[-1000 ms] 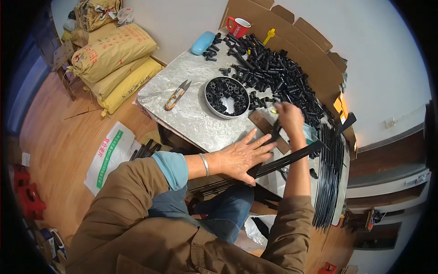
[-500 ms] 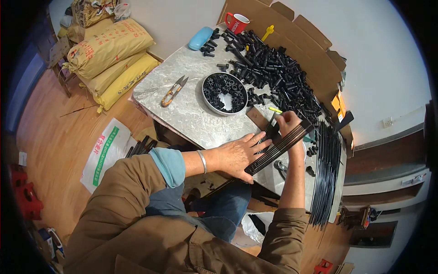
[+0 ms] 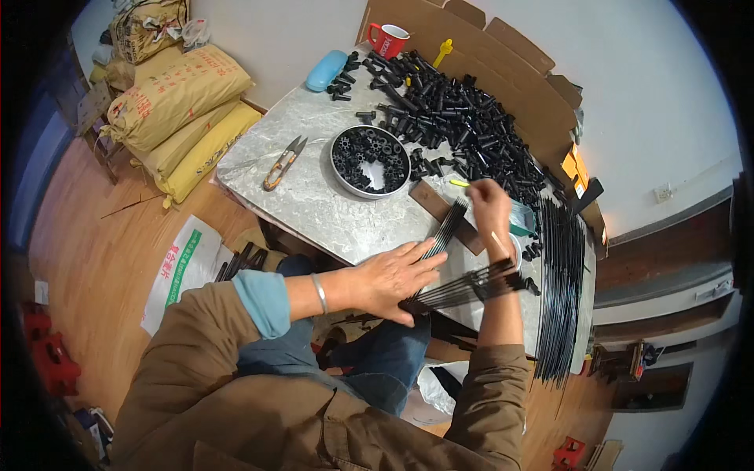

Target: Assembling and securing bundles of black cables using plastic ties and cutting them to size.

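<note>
Near edge, centre frame: our left hand lies flat, fingers together and extended, pressing down on the near ends of a bundle of thin black rods. The bundle's long axis runs from centre frame toward the right, slightly upward.

Right hand sits just above and right of centre, fingers closed around a smaller sheaf of rods, which slants down-left toward the left hand's fingertips. So the 2 sets fan out from roughly 1 point under the left palm.

The right hand is nearer the free far ends; the left pins the root.

Further out on the desk: steel bowl of black parts, snips, heap of black fittings, long rod stack at right edge.
</note>
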The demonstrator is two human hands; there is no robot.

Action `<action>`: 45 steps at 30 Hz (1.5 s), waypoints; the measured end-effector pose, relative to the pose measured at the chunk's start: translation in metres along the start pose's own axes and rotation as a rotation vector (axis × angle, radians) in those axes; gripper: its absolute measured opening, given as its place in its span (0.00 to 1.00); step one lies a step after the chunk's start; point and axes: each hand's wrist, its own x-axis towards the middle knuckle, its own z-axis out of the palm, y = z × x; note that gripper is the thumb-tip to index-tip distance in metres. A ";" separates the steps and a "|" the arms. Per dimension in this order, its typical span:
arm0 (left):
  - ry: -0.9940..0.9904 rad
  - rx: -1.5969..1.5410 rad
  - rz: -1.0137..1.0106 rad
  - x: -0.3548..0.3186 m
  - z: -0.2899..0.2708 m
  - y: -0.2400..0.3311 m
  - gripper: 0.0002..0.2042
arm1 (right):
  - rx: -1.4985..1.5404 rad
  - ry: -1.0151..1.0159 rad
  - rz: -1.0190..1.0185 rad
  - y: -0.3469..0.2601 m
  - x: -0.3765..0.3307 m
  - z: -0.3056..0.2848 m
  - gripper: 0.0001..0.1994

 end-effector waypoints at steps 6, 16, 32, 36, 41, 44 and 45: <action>-0.037 -0.008 -0.007 -0.006 -0.008 0.006 0.43 | -0.465 0.054 0.182 0.060 0.018 -0.066 0.12; -0.079 -0.029 -0.055 -0.005 -0.013 0.004 0.46 | -0.568 -0.013 0.064 0.066 0.014 -0.066 0.06; -0.149 0.025 -0.081 0.004 -0.014 0.005 0.46 | -0.193 -0.015 -0.291 0.025 -0.043 -0.030 0.04; -0.153 0.011 -0.071 0.009 -0.016 0.007 0.45 | -0.124 -0.085 -0.181 0.028 -0.046 -0.042 0.06; -0.246 0.073 -0.106 0.013 -0.019 0.010 0.44 | -0.035 -0.125 -0.218 0.031 -0.045 -0.045 0.08; -0.242 0.064 -0.098 0.014 -0.019 0.011 0.44 | -0.073 -0.143 -0.216 0.032 -0.045 -0.045 0.09; -0.235 0.046 -0.101 0.016 -0.019 0.012 0.44 | -0.068 -0.141 -0.216 0.036 -0.045 -0.044 0.09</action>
